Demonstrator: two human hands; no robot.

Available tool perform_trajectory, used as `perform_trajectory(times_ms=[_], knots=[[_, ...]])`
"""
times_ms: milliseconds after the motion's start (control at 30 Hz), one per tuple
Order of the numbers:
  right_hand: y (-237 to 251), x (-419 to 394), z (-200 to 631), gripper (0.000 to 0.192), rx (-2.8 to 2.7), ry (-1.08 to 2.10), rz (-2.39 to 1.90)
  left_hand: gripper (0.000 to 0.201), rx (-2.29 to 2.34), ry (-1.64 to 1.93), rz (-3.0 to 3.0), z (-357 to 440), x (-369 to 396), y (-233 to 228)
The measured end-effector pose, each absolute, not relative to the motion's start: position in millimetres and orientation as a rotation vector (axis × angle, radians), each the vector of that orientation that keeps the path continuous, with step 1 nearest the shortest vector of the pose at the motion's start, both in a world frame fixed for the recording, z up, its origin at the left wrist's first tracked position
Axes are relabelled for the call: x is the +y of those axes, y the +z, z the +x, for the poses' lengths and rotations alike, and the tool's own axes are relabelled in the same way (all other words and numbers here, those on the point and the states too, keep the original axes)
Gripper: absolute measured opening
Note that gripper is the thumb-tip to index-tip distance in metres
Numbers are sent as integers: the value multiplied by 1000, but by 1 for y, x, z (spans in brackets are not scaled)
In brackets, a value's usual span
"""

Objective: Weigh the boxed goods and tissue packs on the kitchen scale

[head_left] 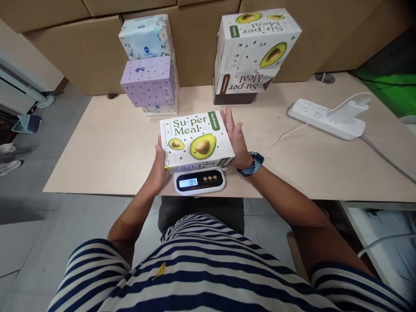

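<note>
A white "Su-per Meal" box (208,138) with avocado pictures is between my two hands, over a small digital kitchen scale (199,188). The scale's lit display shows digits that look like 184. My left hand (159,167) holds the box's left side, its thumb at the edge and its other fingers mostly hidden. Against the right side lies my right hand (237,141), fingers stretched along the box and thumb raised; a blue patterned band circles that wrist. The box covers the scale's weighing plate, so I cannot tell how fully it rests there.
At the back left stands a stack with a purple box (147,82) and a light-blue floral tissue pack (146,37). More "Su-per Meal" boxes (260,41) are stacked at the back right. A white power strip (325,119) with cables lies on the right. Cardboard boxes (201,39) line the back.
</note>
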State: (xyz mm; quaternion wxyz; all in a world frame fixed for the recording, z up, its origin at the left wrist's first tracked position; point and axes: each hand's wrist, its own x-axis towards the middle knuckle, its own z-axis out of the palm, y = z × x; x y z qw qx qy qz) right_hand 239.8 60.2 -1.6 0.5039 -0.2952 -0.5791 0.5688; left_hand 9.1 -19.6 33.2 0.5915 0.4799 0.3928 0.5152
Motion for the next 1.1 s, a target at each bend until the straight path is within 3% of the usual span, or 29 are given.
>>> perform_trajectory(times_ms=[367,800,1100], knots=[[-19,68,260,108,-1240,1410,-851,95,965,1306,958,19,-38,19],[-33,71,277,100,-1116,1255,-999,96,1312,1369,1030,-6,-37,16],[-16,68,274,85,-754,1697,-978,99,1146,1277,1010,3,-43,13]])
